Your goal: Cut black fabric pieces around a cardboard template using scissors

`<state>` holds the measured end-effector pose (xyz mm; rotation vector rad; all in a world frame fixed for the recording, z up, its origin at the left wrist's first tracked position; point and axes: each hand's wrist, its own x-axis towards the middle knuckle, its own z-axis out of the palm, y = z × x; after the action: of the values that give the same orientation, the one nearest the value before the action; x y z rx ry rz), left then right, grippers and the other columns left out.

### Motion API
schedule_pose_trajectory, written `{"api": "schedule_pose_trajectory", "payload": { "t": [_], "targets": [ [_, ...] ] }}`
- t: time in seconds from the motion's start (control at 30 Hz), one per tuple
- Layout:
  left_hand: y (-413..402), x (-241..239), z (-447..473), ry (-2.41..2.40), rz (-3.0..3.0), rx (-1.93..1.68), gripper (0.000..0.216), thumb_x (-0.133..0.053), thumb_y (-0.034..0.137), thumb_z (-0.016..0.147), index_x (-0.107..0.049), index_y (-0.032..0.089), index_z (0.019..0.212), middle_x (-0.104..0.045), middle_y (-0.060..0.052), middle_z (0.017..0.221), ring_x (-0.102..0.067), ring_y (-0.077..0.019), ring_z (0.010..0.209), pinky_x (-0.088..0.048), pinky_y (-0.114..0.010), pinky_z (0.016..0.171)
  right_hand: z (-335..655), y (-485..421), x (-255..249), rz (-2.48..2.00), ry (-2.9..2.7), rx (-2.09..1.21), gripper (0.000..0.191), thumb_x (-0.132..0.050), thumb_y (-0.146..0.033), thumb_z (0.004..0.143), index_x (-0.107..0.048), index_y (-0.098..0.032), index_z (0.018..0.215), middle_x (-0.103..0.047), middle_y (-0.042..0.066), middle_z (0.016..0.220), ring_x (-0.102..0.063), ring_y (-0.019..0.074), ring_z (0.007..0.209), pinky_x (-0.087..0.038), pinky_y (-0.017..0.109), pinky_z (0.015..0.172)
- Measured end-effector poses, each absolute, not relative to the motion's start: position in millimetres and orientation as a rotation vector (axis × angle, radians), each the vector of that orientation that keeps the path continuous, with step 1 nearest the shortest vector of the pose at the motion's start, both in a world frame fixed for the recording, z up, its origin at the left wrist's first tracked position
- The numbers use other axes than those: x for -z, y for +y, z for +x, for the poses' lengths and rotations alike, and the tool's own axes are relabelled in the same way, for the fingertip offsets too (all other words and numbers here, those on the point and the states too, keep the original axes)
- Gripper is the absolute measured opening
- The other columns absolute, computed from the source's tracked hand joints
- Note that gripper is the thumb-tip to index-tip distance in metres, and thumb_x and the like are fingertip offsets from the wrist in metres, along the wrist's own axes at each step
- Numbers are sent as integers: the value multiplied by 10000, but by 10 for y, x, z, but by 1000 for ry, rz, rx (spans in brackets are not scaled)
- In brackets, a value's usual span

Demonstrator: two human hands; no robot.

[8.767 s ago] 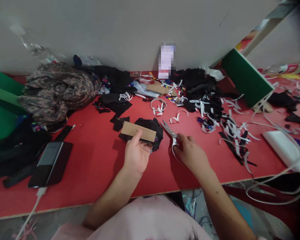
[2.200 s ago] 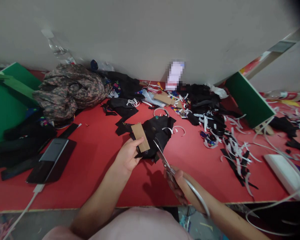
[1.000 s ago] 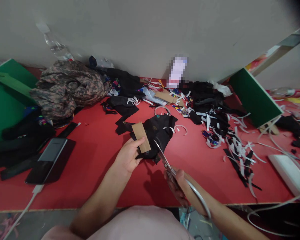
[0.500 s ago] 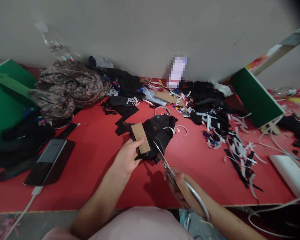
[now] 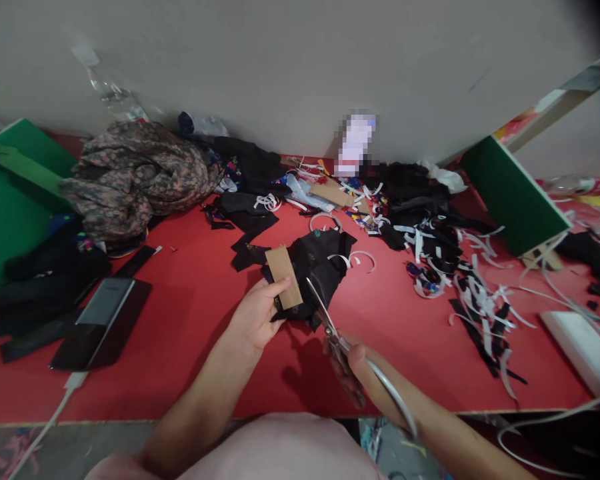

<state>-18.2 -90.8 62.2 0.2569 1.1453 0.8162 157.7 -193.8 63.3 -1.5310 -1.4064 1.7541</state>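
My left hand (image 5: 259, 310) pinches a small rectangle of brown cardboard (image 5: 283, 277) against a piece of black fabric (image 5: 320, 263), thumb on top. Small coloured patterns show on the fabric, which spreads out over the red table beyond the fingers. In my right hand (image 5: 353, 370) is a pair of metal scissors (image 5: 330, 327), gripped by its large handles. Their blades point up and left, over or beside the right part of the fabric, close to the cardboard. Whether the blades touch the cloth I cannot tell. My right fingers are partly hidden behind the handles.
On the red table (image 5: 190, 360), a dark phone (image 5: 100, 323) with a grey power bank-like block lies left. Crumpled floral cloth (image 5: 145, 180) is behind it. White and black scraps (image 5: 485, 307) litter the right, near a white box (image 5: 580, 350). Green panels (image 5: 515, 197) stand at both sides.
The scissors and my right hand have shifted slightly left, and the blades look a little closer together. My left hand still holds the cardboard and fabric in nearly the same place.
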Motion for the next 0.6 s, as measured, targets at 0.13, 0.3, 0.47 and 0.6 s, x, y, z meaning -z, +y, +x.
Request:
{"api": "schedule_pose_trajectory", "payload": {
  "t": [0.13,0.3,0.47,0.6],
  "targets": [
    [-899,-618,-190,1141,262,-830,278,-614,154,711,-577,166,986,-676,-61,878,-641,-140,644,-531,-230,545,1579,-1933,-616,-1482,-1337,-1821,470,-167,-594,858,-379,-189,749,-363,-33,623,-320,82,494,-309,206,428],
    [-889,-625,-192,1133,255,-832,265,-616,151,708,-580,165,970,-673,-50,860,-637,-136,646,-522,-219,529,1565,-1912,-656,-1443,-1326,-1829,469,-175,-615,845,-352,-194,738,-349,-41,616,-316,79,490,-310,205,433],
    [-898,-635,-194,1158,247,-819,264,-621,159,706,-577,171,966,-670,-42,850,-630,-124,625,-521,-213,525,1558,-1920,-656,-1448,-1249,-1884,447,-185,-618,841,-333,-205,752,-313,-50,622,-266,73,488,-281,182,405],
    [-900,-622,-199,1155,252,-818,260,-625,162,705,-575,167,960,-667,-44,844,-626,-122,620,-525,-219,539,1559,-1922,-625,-1449,-1209,-1906,415,-194,-580,862,-330,-206,746,-305,-49,630,-256,70,491,-266,167,393]
  ]
}}
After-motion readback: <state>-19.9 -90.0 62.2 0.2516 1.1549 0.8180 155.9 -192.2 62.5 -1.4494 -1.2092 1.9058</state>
